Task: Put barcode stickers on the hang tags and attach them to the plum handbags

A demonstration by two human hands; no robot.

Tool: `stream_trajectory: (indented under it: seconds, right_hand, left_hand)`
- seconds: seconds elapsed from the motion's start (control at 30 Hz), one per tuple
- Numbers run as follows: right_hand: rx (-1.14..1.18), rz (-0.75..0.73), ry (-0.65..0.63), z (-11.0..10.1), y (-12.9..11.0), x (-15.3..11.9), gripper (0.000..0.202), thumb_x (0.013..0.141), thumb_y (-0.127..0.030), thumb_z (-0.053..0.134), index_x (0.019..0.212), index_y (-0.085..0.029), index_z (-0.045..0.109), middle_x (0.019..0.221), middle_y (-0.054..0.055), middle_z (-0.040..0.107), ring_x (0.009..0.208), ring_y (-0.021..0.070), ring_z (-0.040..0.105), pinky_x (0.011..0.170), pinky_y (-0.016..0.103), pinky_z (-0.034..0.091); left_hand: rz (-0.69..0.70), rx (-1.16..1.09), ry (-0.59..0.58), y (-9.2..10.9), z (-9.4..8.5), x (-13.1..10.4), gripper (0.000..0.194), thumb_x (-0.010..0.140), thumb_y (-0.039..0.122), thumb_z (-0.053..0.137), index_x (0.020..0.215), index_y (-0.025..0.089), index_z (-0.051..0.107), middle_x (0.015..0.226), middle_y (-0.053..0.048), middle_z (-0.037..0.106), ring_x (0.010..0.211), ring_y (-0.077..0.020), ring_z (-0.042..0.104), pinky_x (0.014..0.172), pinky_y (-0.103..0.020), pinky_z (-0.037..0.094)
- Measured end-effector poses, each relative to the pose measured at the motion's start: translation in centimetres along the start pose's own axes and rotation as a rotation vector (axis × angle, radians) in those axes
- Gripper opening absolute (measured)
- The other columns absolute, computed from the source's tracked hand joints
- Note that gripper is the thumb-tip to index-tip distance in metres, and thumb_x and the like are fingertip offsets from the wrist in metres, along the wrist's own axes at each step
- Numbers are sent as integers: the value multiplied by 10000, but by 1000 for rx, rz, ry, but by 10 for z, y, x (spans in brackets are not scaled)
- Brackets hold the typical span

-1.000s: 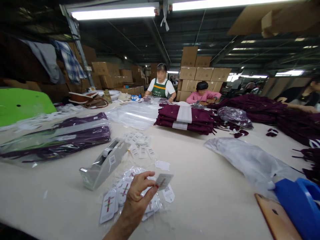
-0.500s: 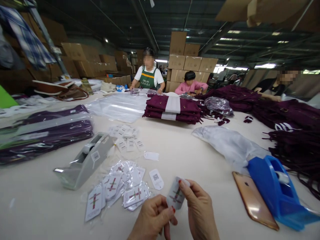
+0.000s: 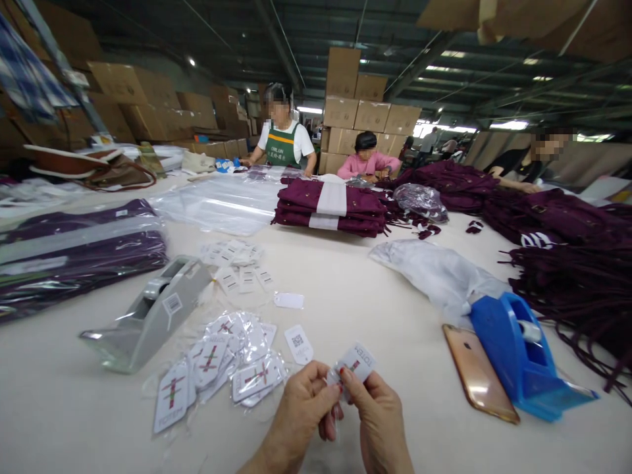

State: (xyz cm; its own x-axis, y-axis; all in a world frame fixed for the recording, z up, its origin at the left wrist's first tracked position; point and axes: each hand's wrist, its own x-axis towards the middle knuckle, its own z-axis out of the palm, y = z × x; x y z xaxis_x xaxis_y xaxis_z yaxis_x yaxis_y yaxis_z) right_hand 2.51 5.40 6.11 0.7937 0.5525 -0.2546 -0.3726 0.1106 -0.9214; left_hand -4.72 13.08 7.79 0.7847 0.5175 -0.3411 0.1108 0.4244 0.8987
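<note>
Between my two hands is a white hang tag point(image 3: 363, 359) printed TOTEM, with a red and green figure partly hidden by fingers. My left hand point(image 3: 303, 408) pinches its lower left end, and clear plastic shows below the fingers. Thumb and fingers of my right hand point(image 3: 378, 411) grip its lower right side. To the left lies a heap of similar hang tags point(image 3: 210, 362), some in clear plastic. Just beyond my hands a single tag with a QR code point(image 3: 298, 344) rests on the table, and a small blank-looking white tag point(image 3: 289, 300) lies farther back.
A grey tape dispenser point(image 3: 148, 316) stands left; barcode labels point(image 3: 237, 263) lie behind it. A phone point(image 3: 478, 372) and blue tape dispenser point(image 3: 523, 355) are at right. Bagged purple garments point(image 3: 83, 250), a banded purple stack point(image 3: 330, 207) and clear bags point(image 3: 212, 204) lie beyond. Several people work across the table.
The tag in my hands has turned so its TOTEM lettering points up and right. My fingers have shifted along it. The whole view has moved slightly.
</note>
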Motion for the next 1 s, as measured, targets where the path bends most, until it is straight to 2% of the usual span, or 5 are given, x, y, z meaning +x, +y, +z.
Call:
stream_trajectory:
  seconds: [0.27, 0.37, 0.53, 0.73, 1.0]
  right_hand:
    - [-221, -117, -234, -19, -5, -2, 348, 717, -495, 614, 798, -158, 649, 622, 15, 593, 582, 137, 507, 561, 248, 425]
    - [-306, -113, -121, -32, -15, 5, 420, 704, -532, 608, 910, -168, 641, 661, 25, 609, 616, 151, 524, 567, 252, 424]
    - [-358, -84, -174, -44, -28, 19, 313, 652, -477, 673, 682, -165, 664, 573, -15, 524, 513, 89, 386, 468, 216, 306]
    - [-208, 17, -124, -61, -28, 27, 344, 575, -471, 731, 661, -150, 642, 472, -63, 388, 435, 53, 273, 421, 209, 180]
    - [-192, -60, -205, -85, -30, 29, 270, 643, -375, 721, 766, -163, 606, 563, -28, 555, 485, 90, 466, 465, 215, 320]
  left_hand:
    - [-84, 2, 92, -9, -1, 6, 496, 613, 587, 620, 758, 112, 609, 459, 28, 507, 338, -34, 325, 349, -167, 145]
    - [-87, 98, 78, -9, -5, 8, 486, 585, 584, 622, 702, 112, 610, 472, 26, 501, 369, -52, 362, 358, -175, 169]
    - [-94, 291, -29, -4, -6, 12, 409, 600, 542, 571, 635, 135, 572, 469, 47, 454, 403, -74, 378, 401, -196, 235]
    - [154, 705, -58, 2, -11, 21, 259, 669, 376, 500, 527, 162, 539, 520, 22, 478, 531, -115, 440, 527, -235, 307]
    - [477, 850, -104, 3, -13, 29, 123, 689, 187, 488, 567, 184, 507, 650, -22, 587, 630, -142, 537, 614, -258, 399]
